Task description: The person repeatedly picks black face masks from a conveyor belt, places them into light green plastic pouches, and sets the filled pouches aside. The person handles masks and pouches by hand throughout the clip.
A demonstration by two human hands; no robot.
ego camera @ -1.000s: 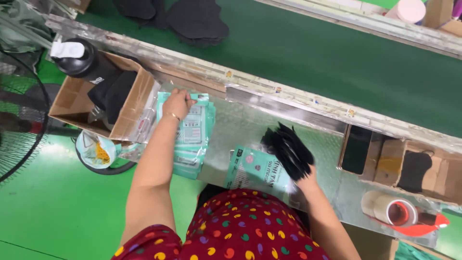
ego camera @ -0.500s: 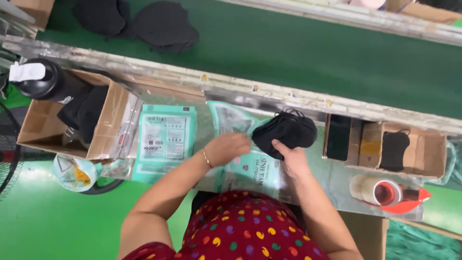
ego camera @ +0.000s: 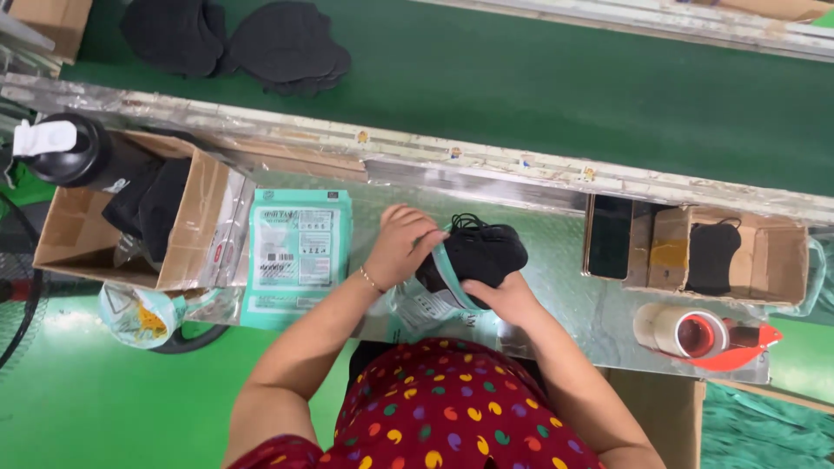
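On the far left a brown cardboard box [ego camera: 130, 217] holds black things, with a black bottle [ego camera: 82, 155] beside it. Next to it on the shiny worktop [ego camera: 556, 287] lies a flat pale green packet [ego camera: 298, 252] with a white label. The left hand [ego camera: 401, 245] pinches the mouth of a see-through green bag [ego camera: 430, 300] open. The right hand [ego camera: 504, 297] is closed on a stack of black masks [ego camera: 478, 252], sliding it in. Keeping the mouth wide and the stack neat should help. Further right sit a small box [ego camera: 747, 260] and a tape roll [ego camera: 682, 330].
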